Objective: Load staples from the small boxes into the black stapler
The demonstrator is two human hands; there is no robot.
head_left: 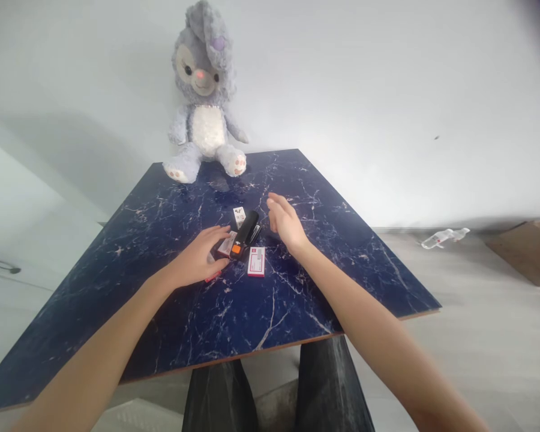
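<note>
A black stapler (247,231) with an orange end lies slantwise amid small boxes on the dark blue marbled table (297,312). My left hand (202,255) is just left of it, thumb and fingers spread around a small white-and-red box (227,244); whether the fingertips touch the box or stapler I cannot tell. Another white box with a red border (256,262) lies flat below the stapler. Beyond it is a white printed box (239,216). A red item (213,276) shows partly under my left thumb. To the right, my right hand (287,223) hovers with loosely bent fingers, nothing visible in it.
A grey plush toy (207,129) sits at the table's far edge against the white wall. On the floor to the right lie a clear plastic bottle (438,238) and a cardboard box (526,252). My legs are under the near edge.
</note>
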